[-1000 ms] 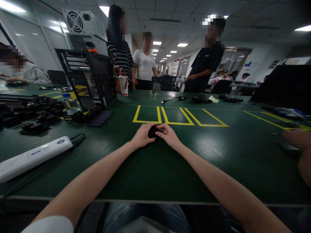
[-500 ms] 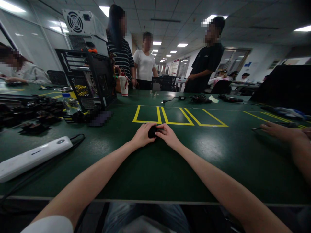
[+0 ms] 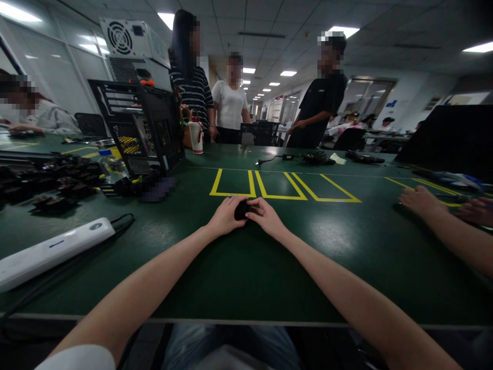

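Both my arms stretch out over a dark green table. My left hand and my right hand meet at the table's middle, fingers curled round a small black object that rests on the surface. I cannot make out what the object is; the fingers hide most of it. Just beyond the hands lie yellow taped rectangles.
A white power strip with a black cable lies at the left. An open computer case and black parts stand behind it. Another person's hand rests on the table at the right. Several people stand at the far edge, near a white cup.
My hands stay on the black object. The other person's hand at the right has slid farther in over the table.
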`<state>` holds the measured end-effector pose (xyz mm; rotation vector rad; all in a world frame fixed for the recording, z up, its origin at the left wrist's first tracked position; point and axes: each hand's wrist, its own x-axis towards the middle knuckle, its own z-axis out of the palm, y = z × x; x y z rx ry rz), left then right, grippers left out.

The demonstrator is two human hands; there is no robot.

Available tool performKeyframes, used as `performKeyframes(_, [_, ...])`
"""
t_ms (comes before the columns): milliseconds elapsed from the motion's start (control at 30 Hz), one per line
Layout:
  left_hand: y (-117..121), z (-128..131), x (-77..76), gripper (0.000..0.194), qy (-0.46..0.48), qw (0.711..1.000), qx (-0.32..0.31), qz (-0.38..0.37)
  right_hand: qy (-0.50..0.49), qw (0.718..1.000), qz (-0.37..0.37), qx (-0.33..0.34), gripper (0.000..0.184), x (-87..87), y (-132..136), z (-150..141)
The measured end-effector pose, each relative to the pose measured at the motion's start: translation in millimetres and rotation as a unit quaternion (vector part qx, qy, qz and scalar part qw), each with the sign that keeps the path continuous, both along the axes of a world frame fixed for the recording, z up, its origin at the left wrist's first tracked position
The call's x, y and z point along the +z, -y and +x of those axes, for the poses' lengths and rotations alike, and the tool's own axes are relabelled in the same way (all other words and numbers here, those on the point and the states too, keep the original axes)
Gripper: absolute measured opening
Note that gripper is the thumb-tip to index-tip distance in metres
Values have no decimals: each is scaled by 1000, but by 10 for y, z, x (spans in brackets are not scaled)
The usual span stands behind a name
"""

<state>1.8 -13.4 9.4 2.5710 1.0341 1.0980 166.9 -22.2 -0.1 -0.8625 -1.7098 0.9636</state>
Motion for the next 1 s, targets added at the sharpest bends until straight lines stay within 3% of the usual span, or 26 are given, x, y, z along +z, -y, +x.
performKeyframes(167, [-11,-2,-8,59,-3,1000,-2,1,5,1000,-10,-9,39,10,-15,-4])
performKeyframes(467, [-9,-5,-2,58,0,1000,0,2,-21,1000,-19,5,23,18,-8,3])
performKeyframes(667, [-17,-13,-7,58,-1,1000,-4,-1,0,1000,-27,-8,35,20,-42,-1])
performKeyframes(867, [-22,-8,-14,58,-2,1000,0,6,-46,997,-44,37,31,23,-13,-2])
performKeyframes(1000, [-6,-14,-6,58,-2,1000,-1,2,-28,999,-27,21,26,30,15,14])
